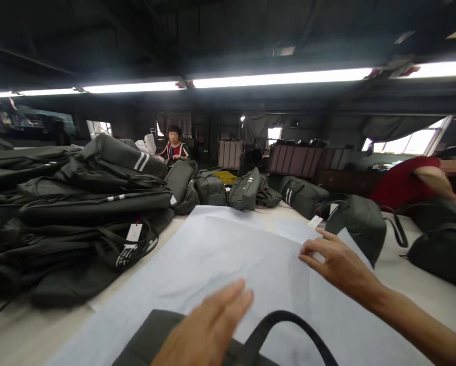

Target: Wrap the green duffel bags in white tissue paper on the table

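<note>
Clock directions run from the centre of my view. The bag being worked on sits at 7 o'clock, cut off by the bottom edge, its handle arching up at 5. It lies at the near end of a big white sheet that spreads from 6 o'clock across the table.

I judge the step in hand to be arranging the sheet and the bag together. The next move probably calls for a sure pinch on the sheet and a steadying palm on the bag.

My left hand, at 6, is blurred, fingers straight and grasping nothing I can see; whether it touches the bag I can't say. My right hand, at 4, has thumb and fingers curled together over the sheet, but I can't tell whether they nip the paper.

For writing: a white tag hangs by a red string on the pile, near 8 o'clock, its print too small to read. Just below it, white lettering is too skewed to spell out. Another tag lies near 4. Paired white stripes mark a bag at 9; I can't confirm any brand.
</note>
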The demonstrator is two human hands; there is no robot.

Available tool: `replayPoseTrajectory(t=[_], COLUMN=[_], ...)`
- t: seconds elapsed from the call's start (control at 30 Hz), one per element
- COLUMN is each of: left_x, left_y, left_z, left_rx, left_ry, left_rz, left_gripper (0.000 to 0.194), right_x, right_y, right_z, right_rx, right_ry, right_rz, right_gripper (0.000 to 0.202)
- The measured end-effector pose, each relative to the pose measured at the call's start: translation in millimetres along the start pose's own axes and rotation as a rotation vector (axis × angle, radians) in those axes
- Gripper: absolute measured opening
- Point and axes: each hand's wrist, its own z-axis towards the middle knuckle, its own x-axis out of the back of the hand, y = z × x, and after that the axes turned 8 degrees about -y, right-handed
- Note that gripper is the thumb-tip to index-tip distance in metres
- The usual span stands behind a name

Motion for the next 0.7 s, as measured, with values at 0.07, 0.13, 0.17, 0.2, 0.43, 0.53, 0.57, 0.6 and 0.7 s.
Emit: replayPoseTrajectory(t=[0.07, 0.13, 0.17, 0.2, 0.43, 0.53, 0.57, 0.6, 0.7], left_x=[11.4, 22.0, 26.4, 30.4, 67.3, 86.4, 92.8, 99.6, 122.3], left_y=[-32, -65, -79, -91, -94, -83, -81, -80, -81], left_z=[31, 64, 79, 93, 138, 133, 127, 119, 75], left_rx=[0.046, 0.041, 0.035, 0.017, -0.203, -0.291, -0.311, -0.324, -0.336], left_ry=[0.011, 0.037, 0.037, 0.019, -0.023, -0.123, -0.156, -0.178, -0.204], left_rz=[0.056, 0.126, 0.170, 0.213, 0.283, 0.321, 0.332, 0.339, 0.360], left_gripper=[0.077, 0.083, 0.086, 0.087, 0.081, 0.047, 0.032, 0.020, 0.017], right_x=[30, 57, 70, 81, 132, 136, 135, 133, 121], right_y=[-34, -64, -78, -91, -164, -186, -191, -196, -203], right_z=[-21, -41, -51, -61, -125, -146, -152, -159, -180], right_rx=[0.148, 0.256, 0.295, 0.328, 0.456, 0.436, 0.414, 0.386, 0.256], right_ry=[0.092, 0.152, 0.165, 0.169, 0.056, 0.028, 0.031, 0.042, 0.087], right_rz=[-0.060, -0.107, -0.128, -0.147, -0.199, -0.187, -0.173, -0.157, -0.117], right_gripper=[0.011, 0.005, 0.004, 0.004, 0.018, 0.019, 0.018, 0.018, 0.017])
